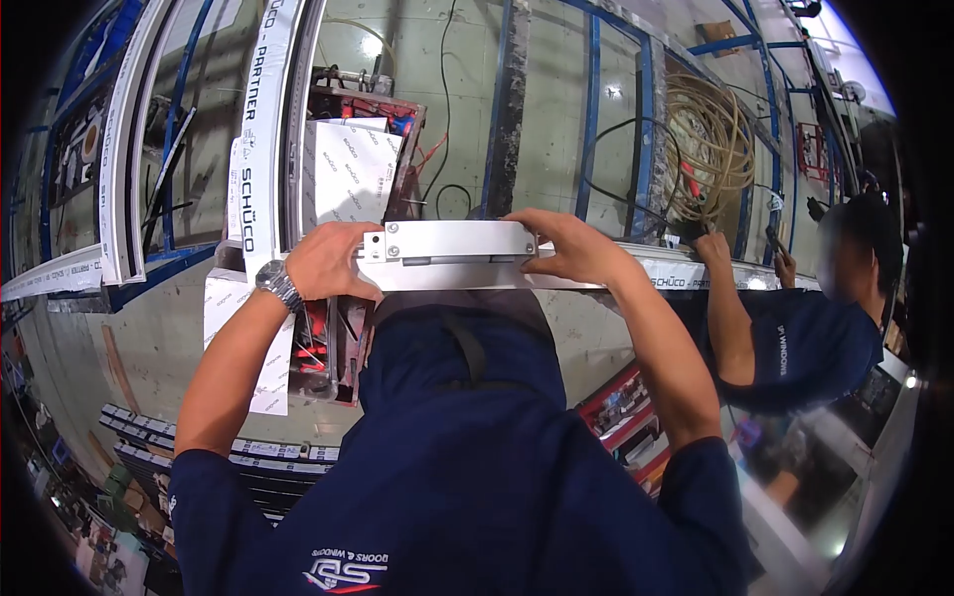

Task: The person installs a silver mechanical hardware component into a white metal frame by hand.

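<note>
A silver-white metal block with screws at its ends lies along the white profile in front of my body. At its left end is my left hand, thumb and fingers closed around the end, with a metal watch on the wrist. My right hand grips the opposite end between thumb and fingers. A narrow dark gap shows below the block's front edge. My fingertips behind the block are partly hidden.
A co-worker stands at the right, hands near the same frame. Left are printed white profiles and a red toolbox with white paper over it. Blue steel supports and a coiled hose lie beyond.
</note>
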Demonstrator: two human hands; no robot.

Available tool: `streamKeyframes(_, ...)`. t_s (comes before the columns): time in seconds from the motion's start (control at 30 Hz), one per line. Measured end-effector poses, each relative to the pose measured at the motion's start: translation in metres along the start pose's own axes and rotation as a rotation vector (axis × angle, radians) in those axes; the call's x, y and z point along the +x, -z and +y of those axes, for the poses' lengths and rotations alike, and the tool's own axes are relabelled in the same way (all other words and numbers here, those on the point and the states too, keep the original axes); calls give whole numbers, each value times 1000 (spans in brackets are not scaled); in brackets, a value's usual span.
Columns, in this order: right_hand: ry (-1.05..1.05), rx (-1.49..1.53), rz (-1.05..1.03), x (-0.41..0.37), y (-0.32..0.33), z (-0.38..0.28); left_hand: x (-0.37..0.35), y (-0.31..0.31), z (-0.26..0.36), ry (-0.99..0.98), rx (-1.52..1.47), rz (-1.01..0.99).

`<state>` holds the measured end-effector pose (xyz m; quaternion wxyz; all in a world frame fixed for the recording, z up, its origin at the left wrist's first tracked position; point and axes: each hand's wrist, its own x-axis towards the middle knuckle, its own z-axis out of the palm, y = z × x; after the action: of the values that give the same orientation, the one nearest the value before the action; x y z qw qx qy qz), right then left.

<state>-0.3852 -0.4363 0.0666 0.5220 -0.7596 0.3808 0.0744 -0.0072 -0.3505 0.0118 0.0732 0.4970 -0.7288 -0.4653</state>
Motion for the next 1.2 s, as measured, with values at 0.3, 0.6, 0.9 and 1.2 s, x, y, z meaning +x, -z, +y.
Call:
streamKeyframes(0.3,-232,57,-326,38,25,38,3,1,2,53,17,-53)
streamKeyframes(0.6,-126,-32,-126,19,8,37,2,-3,-2,29,-2,-14)
streamKeyframes(0.9,-39,-93,46,13,-11,35,1,-4,-6,13,-2,9)
streamKeyframes(1.2,-196,88,51,33,-4,16,1,-11,-8,66,-110,90)
